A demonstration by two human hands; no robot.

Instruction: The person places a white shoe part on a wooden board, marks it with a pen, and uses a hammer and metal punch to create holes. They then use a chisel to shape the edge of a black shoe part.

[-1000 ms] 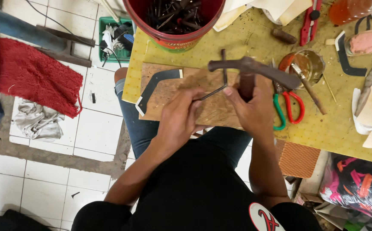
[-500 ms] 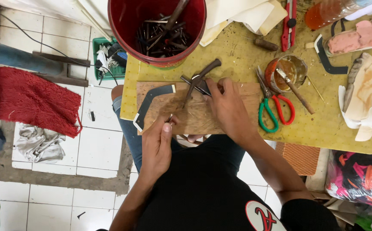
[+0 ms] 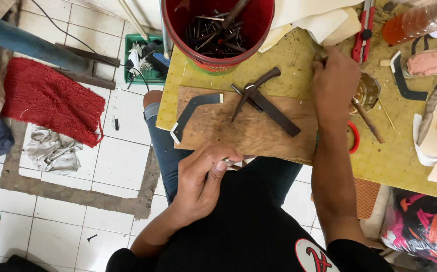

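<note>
Across the right half of the frame, a yellow perforated table (image 3: 284, 70), scuffed and littered. On its lower left part, a brown wooden board (image 3: 248, 132), with a dark hammer (image 3: 264, 100) lying crossed in the middle and a dark curved strip with pale edge (image 3: 190, 115) at the left end. At top centre, a round red bucket (image 3: 218, 30), full of dark metal tools and punches. At far left, a red shaggy mat (image 3: 52, 103) on white tiles; above the board's left corner, a small green crate (image 3: 145, 58) holding cloth and cable. At upper right, a clear plastic bottle (image 3: 419, 20) with orange liquid, lying on its side. Below the board, left hand (image 3: 203, 176) curled, fingers pressed together, thumb pinching a small metal piece (image 3: 227, 162). Right hand (image 3: 335, 83) stretched to the table's upper part, fingers bent down on something hidden; beside it a small glass jar (image 3: 368, 91).
</note>
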